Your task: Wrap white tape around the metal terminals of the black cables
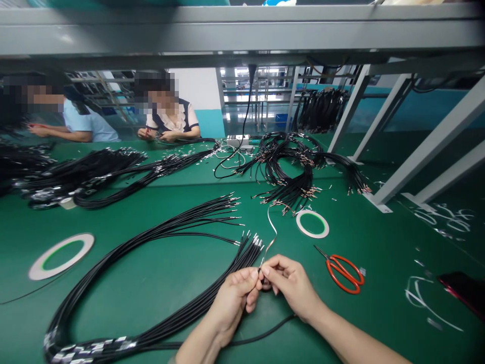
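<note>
My left hand is closed in a pinch on the end of a black cable, whose length runs beneath my hands. My right hand pinches at the same spot, its fingertips against the left ones. A thin coppery tape strip rises from between the fingertips and curves away across the table. The exact contact of strip and cable end is too small to make out. Left of my hands lies a looped bundle of black cables with silvery tips. Red-handled scissors lie to the right.
A tape roll lies ahead; another roll is at left. Coiled cables and heaped cables cover the far side. Metal legs stand at right, below a grey beam. Two people sit opposite.
</note>
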`<act>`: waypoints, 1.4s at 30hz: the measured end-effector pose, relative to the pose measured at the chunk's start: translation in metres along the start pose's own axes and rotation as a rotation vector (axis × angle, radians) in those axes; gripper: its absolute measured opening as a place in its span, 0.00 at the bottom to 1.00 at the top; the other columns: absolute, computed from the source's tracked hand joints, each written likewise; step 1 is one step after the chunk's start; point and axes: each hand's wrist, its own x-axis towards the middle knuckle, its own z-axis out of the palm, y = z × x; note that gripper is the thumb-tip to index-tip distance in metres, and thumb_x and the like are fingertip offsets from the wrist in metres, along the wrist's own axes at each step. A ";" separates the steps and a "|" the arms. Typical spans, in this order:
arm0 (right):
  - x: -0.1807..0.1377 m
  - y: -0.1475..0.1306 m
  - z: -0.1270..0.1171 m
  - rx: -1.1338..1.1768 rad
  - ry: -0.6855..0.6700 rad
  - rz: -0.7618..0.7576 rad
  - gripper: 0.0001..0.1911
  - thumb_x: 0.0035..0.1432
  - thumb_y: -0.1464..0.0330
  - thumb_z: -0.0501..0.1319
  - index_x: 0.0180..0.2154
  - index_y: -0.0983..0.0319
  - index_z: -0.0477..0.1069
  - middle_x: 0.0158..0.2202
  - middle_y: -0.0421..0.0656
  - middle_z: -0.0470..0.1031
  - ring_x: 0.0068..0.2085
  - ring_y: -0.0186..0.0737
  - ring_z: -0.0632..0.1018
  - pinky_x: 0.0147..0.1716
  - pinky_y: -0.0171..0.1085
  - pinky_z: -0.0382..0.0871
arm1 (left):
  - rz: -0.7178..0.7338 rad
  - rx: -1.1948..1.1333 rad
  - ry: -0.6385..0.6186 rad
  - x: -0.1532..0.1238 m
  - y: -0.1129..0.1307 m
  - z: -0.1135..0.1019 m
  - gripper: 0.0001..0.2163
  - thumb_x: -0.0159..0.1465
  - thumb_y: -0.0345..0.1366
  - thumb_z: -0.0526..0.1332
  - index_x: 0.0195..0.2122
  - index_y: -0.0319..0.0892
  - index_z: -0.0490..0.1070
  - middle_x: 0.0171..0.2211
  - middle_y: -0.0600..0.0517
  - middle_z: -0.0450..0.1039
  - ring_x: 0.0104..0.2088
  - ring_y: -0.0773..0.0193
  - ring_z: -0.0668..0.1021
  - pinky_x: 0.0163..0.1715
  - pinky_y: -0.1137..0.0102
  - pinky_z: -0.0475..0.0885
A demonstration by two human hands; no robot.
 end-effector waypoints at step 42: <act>0.007 0.014 -0.004 0.234 0.107 0.016 0.10 0.61 0.62 0.59 0.35 0.63 0.68 0.24 0.37 0.70 0.18 0.26 0.61 0.18 0.28 0.58 | 0.311 0.382 0.266 0.001 -0.007 0.000 0.09 0.54 0.37 0.67 0.34 0.38 0.77 0.29 0.53 0.70 0.26 0.65 0.80 0.27 0.73 0.75</act>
